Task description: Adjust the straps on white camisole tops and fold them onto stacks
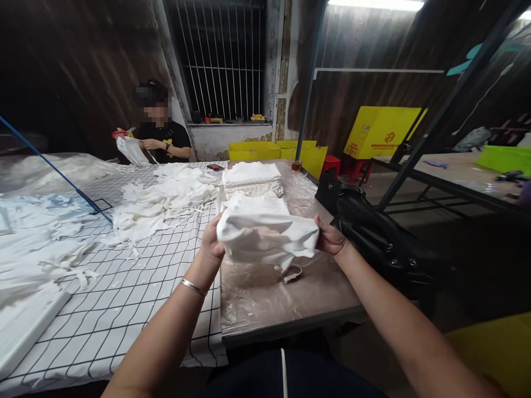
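Observation:
A white cloth piece (269, 237), perhaps a garment, is stretched between my two hands above the table, its upper edge gaping a little. My left hand (213, 237) grips its left end, and a silver bracelet circles that wrist. At the opposite end my right hand (329, 237) pinches the fabric's edge. From the underside a narrow strap (293, 275) hangs down toward the tabletop. Just behind the cloth lies a stack of folded white fabric (253, 176), with more white pieces in front of it. Both hands' fingertips are partly hidden by the fabric.
On the left, a checked tablecloth (166, 293) bears loose heaps of white cloth (170, 193). Plastic film covers the brown tabletop (290, 298). A black bag (377, 237) sits close to my right arm. Across the table a co-worker (161, 132) handles white fabric. Yellow bins (257, 151) stand behind.

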### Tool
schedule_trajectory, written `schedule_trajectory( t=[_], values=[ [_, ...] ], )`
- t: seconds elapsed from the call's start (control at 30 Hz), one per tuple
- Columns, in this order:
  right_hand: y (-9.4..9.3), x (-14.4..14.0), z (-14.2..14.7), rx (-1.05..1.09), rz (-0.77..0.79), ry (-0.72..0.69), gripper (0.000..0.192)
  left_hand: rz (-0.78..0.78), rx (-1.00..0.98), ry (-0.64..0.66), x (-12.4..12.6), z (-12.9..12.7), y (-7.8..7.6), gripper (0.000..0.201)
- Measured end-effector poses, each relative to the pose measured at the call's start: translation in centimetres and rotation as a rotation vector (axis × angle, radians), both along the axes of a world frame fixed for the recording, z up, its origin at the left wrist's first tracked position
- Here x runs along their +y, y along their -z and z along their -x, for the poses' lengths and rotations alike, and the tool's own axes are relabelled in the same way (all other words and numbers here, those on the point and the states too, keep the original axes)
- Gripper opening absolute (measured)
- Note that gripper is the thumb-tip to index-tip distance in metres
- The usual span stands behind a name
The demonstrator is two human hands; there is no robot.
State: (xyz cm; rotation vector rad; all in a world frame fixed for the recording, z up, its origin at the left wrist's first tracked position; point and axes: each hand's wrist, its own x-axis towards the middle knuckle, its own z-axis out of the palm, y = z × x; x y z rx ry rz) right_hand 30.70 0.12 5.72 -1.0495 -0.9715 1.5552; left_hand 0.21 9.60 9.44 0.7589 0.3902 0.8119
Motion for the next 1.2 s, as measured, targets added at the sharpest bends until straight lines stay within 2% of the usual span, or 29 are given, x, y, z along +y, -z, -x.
schedule_trajectory(
  t=[0.07, 0.17, 0.2, 0.23, 0.27, 0.33, 0.47, 0.57, 0.63, 0.77, 0.8, 0.87, 0.93, 1.0, 1.07, 1.13, 1.2],
  values=[
    [-2.3, -0.4, -0.2, -0.026, -0.068, 0.065, 0.062, -0.196, 0.100, 0.210, -0.7, 0.9, -0.6, 0.030],
    [-6.5, -0.8, -1.7, -0.176, -0.159, 0.062, 0.061, -0.535, 0.425, 0.627, -0.9, 2.2, -2.5, 0.031],
    [-7.9, -0.8, -2.4, -0.235, -0.191, 0.050, 0.059, -0.637, 0.539, 0.710, -0.8, 2.6, -3.4, 0.027],
    [-9.2, -0.8, -3.0, -0.300, -0.210, 0.028, 0.057, -0.720, 0.628, 0.740, -0.6, 3.0, -4.4, 0.023],
    [-10.5, -0.8, -3.5, -0.373, -0.216, -0.001, 0.055, -0.783, 0.677, 0.717, -0.3, 3.4, -5.4, 0.020],
    [-12.6, -0.7, -4.0, -0.536, -0.190, -0.076, 0.051, -0.856, 0.660, 0.587, 0.3, 4.0, -7.4, 0.021],
    [-15.4, -0.9, -3.7, -0.830, -0.172, -0.173, 0.045, -0.836, 0.502, 0.357, 1.0, 5.0, -10.3, 0.023],
    [-16.6, -1.3, -3.4, -0.900, -0.201, -0.182, 0.043, -0.789, 0.593, 0.323, 1.1, 5.4, -11.3, 0.025],
    [-17.3, -1.6, -3.2, -0.946, -0.216, -0.209, 0.042, -0.817, 0.645, 0.313, 1.0, 5.6, -11.8, 0.027],
    [-18.1, -2.1, -3.0, -1.088, -0.211, -0.305, 0.042, -0.997, 0.414, 0.147, 0.9, 6.4, -12.4, 0.031],
    [-18.2, -2.2, -3.0, -1.120, -0.221, -0.318, 0.042, -1.041, 0.414, 0.130, 0.9, 6.7, -12.5, 0.032],
    [-18.3, -2.2, -3.3, -1.166, -0.272, -0.306, 0.042, -1.111, 0.585, 0.184, 1.1, 7.4, -12.7, 0.033],
    [-18.5, -1.9, -3.7, -1.184, -0.326, -0.244, 0.041, -1.158, 0.867, 0.271, 1.7, 8.0, -13.0, 0.032],
    [-18.9, -1.0, -3.7, -1.180, -0.327, -0.163, 0.039, -1.168, 1.146, 0.264, 2.8, 8.4, -13.8, 0.031],
    [-19.5, 0.2, -2.9, -1.147, -0.307, -0.108, 0.036, -1.139, 1.415, 0.088, 4.3, 8.3, -15.3, 0.030],
    [-20.1, 1.7, -1.0, -1.067, -0.339, -0.054, 0.034, -1.101, 1.633, -0.207, 6.2, 7.8, -17.7, 0.027],
    [-20.4, 3.2, 1.5, -0.959, -0.397, -0.006, 0.034, -1.113, 1.748, -0.488, 8.1, 7.1, -20.3, 0.029]
  ],
)
